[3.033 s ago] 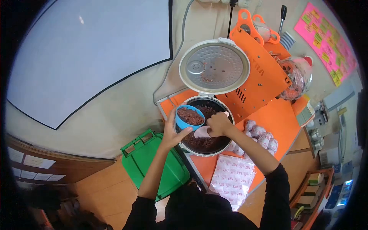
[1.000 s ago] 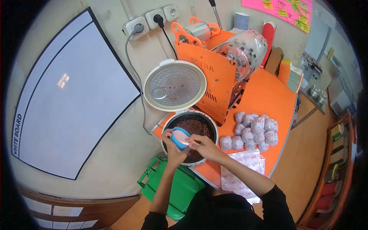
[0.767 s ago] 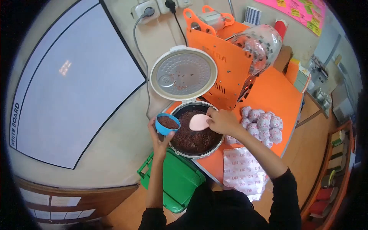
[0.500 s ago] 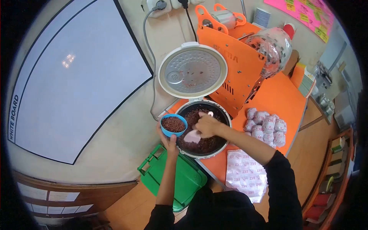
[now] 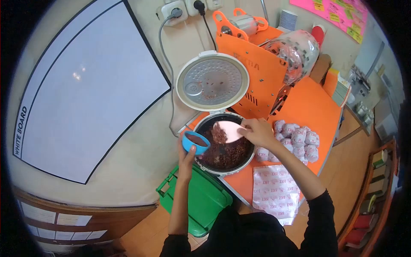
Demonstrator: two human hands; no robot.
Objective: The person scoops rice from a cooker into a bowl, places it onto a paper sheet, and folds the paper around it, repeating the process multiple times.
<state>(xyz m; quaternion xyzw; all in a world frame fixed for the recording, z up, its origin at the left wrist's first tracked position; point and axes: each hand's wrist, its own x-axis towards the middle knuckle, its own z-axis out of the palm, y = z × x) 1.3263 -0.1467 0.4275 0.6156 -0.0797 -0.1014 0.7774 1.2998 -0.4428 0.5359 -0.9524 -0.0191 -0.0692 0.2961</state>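
My left hand (image 5: 186, 157) holds a blue bowl (image 5: 192, 148) of dark reddish-brown rice, tilted towards the pot, over its left rim. My right hand (image 5: 257, 132) grips a pale pink paddle (image 5: 232, 132) above the pot, with a clump of rice (image 5: 219, 133) on its blade. Below them is the open rice cooker (image 5: 229, 157), with dark rice inside its black inner pot. Its round lid (image 5: 212, 82) stands raised behind. Right of the cooker lie several wrapped bundles (image 5: 299, 137), and in front of them a stack of printed wrapping sheets (image 5: 275, 192).
An orange machine (image 5: 252, 73) stands behind the cooker on the orange table (image 5: 319, 103). A green bin lid (image 5: 201, 199) is below the table's left edge. Grey cable (image 5: 172, 73) hangs by the wall, near a whiteboard (image 5: 94, 85). Paper cups (image 5: 290, 20) stand at the back.
My right hand has lifted the paddle out of the pot, now carrying rice, and moved right. The blue bowl has tipped towards the pot. The camera view has shifted slightly.
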